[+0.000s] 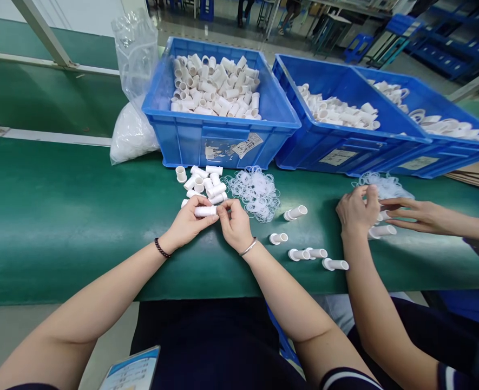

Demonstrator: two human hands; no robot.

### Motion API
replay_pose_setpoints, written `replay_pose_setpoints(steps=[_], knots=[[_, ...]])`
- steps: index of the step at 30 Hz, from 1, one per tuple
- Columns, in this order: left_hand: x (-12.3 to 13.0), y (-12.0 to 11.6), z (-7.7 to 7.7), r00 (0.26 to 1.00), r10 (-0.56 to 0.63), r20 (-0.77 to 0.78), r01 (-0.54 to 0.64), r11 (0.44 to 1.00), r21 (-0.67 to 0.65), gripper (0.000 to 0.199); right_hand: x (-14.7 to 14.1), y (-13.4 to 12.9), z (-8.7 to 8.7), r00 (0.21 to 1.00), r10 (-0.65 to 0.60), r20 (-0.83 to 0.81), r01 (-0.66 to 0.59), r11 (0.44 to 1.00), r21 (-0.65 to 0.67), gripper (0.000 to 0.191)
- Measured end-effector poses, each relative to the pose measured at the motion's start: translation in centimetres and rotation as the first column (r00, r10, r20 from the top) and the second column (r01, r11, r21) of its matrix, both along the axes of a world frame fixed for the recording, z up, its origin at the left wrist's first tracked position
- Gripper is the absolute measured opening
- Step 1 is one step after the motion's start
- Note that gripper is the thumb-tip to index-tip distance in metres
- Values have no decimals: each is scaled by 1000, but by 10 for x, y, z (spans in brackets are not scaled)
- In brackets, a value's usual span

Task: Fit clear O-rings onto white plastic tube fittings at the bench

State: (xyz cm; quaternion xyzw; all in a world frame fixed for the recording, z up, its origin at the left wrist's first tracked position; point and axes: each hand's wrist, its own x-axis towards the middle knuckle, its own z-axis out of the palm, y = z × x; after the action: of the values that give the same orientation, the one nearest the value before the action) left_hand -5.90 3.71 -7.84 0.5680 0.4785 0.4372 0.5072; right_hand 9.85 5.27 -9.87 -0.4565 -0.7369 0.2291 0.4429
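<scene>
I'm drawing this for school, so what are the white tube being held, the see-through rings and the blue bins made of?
White tube: probably hard plastic; it looks smooth and slightly shiny.
See-through rings: maybe soft plastic or rubber, thin and clear; I can't tell which.
Blue bins: likely moulded plastic, slightly glossy, with ribbed walls.

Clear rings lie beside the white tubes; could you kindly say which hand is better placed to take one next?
Probably the right hand: it is nearer the clear rings, while the left hand, farther off, holds a white tube.
</scene>
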Motion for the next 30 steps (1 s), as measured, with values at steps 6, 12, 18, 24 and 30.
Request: replay_pose_setpoints(steps=[6,12,18,24,30], knots=[[-2,-1,1,953,-44,-301,90,986,142,18,2,2,2,999,25,-41,-27,999,-35,16],[-8,2,-1,942,-117,-313,234,900,367,16,2,7,0,957,140,-255,-207,944,-257,17],[5,0,-9,977,-66,205,33,986,162,25,-12,5,-1,773,102,-626,-435,803,-408,29],[13,2,-12,862,74,502,-58,997,-47,21,-21,-1,1,783,126,-609,-385,867,-316,31],[15,1,-9,833,89,546,-38,994,-104,23,-15,2,-3,916,121,-382,-221,948,-230,26]])
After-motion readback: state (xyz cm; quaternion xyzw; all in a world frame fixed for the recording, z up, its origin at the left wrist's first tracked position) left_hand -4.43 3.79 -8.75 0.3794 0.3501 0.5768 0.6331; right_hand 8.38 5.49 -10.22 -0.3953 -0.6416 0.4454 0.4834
